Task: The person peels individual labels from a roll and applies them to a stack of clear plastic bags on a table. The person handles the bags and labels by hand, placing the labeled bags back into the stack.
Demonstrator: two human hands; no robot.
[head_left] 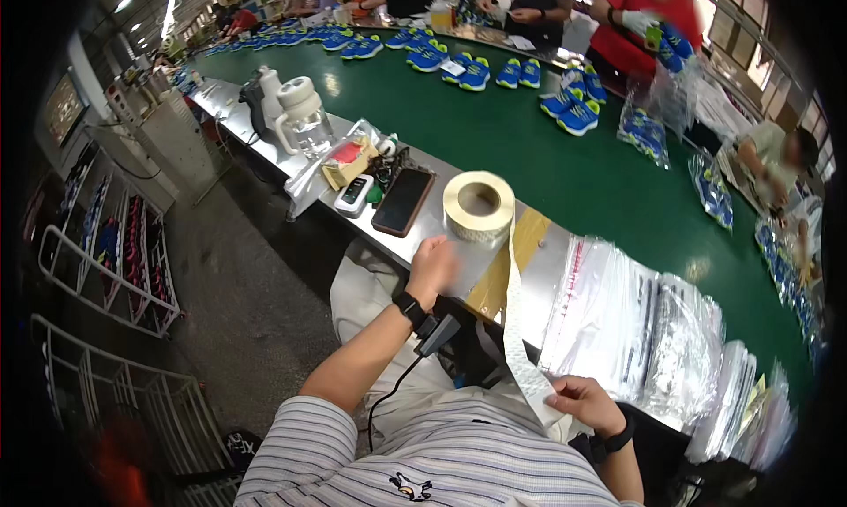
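My left hand (434,267) rests on the metal bench edge (415,242), just below the roll of label tape (478,205); motion blur hides its fingers, so I cannot tell how far open it is. The roll stands on the bench beside a dark smartphone (403,202). 1 strip of labels (516,330) runs down from the roll to my right hand (584,403), whose fingers pinch the strip's lower end near my striped shirt (423,458). A stack of clear plastic bags (635,330) lies right of the strip.

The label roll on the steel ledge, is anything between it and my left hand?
Nothing visible. The left hand rests on the ledge just below the label roll, bare metal between them. The label strip hangs down to the right hand.
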